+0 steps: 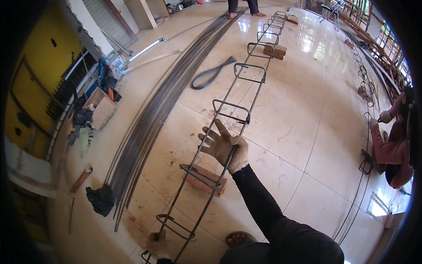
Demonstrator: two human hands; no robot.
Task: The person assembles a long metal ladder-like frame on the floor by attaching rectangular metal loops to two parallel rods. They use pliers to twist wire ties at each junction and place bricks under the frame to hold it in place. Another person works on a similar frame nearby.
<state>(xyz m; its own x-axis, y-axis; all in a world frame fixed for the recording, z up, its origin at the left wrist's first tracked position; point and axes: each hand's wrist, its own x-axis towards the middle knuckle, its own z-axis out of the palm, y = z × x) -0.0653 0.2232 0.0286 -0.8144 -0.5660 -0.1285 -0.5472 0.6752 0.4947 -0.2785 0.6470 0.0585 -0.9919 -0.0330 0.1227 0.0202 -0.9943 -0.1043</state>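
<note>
A long rebar cage (252, 94) of thin steel bars with bent rectangular stirrups runs away from me across the tiled floor. My right hand (226, 146), in a light work glove with a soiled palm, is at the cage between two stirrups. Its fingers are spread, and a long bar passes by the thumb and palm. Low in the picture my gloved left hand (158, 244) is curled beside the nearest stirrups; what its fingers hold is hidden. A reddish brick (205, 180) props the cage just nearer than my right hand.
Left of the cage lies a long bundle of steel rods (154, 112), with a looped wire bundle (213, 74) beside it. Another brick (275, 50) supports the cage farther off. A co-worker (393, 141) handles a second cage (365, 83) at right. Someone's feet (246, 14) stand at the far end.
</note>
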